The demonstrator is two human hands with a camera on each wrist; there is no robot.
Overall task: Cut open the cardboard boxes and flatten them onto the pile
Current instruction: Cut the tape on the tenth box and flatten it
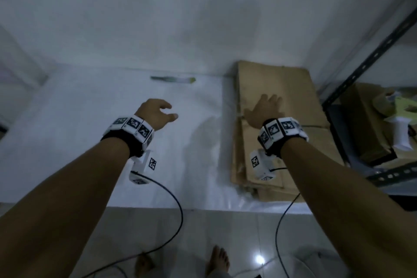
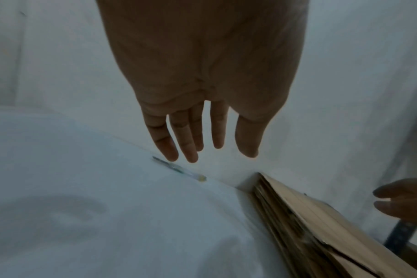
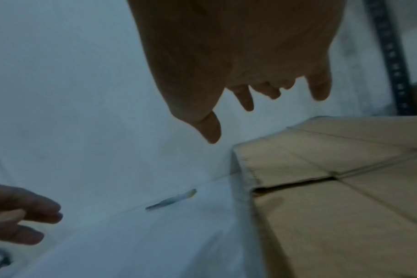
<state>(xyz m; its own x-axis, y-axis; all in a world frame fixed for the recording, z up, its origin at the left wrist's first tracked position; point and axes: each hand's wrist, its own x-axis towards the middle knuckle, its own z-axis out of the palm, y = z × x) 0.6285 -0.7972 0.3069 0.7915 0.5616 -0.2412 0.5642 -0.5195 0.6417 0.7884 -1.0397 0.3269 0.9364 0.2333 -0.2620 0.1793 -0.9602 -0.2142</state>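
here, the pile of flattened cardboard [image 1: 277, 133] lies on the right end of the white table [image 1: 90, 119], its far edge against the wall [image 1: 203, 18] and its right side next to a dark metal shelf upright [image 1: 370, 56]. the top sheet shows fold creases and a slit between two flaps. my right hand [image 1: 265, 109] is above the left part of the pile, palm down, fingers spread and straight, gripping nothing; i cannot tell whether the palm touches the top sheet. my left hand [image 1: 155, 114] hovers over bare table left of the pile, fingers loosely extended and apart, thumb out, holding nothing. the two hands are well apart. a slim cutter [image 1: 172, 79] with a green-yellow end lies on the table at the foot of the wall, beyond my left hand and untouched. on the shelf to the right sit a brown box [image 1: 365, 124] and blurred white and green packaging [image 1: 399, 119]. marker-tagged wristbands [image 1: 133, 126] with cables circle both wrists. below the table edge, my bare feet [image 1: 217, 259] stand on a glossy tiled floor [image 1: 225, 221].
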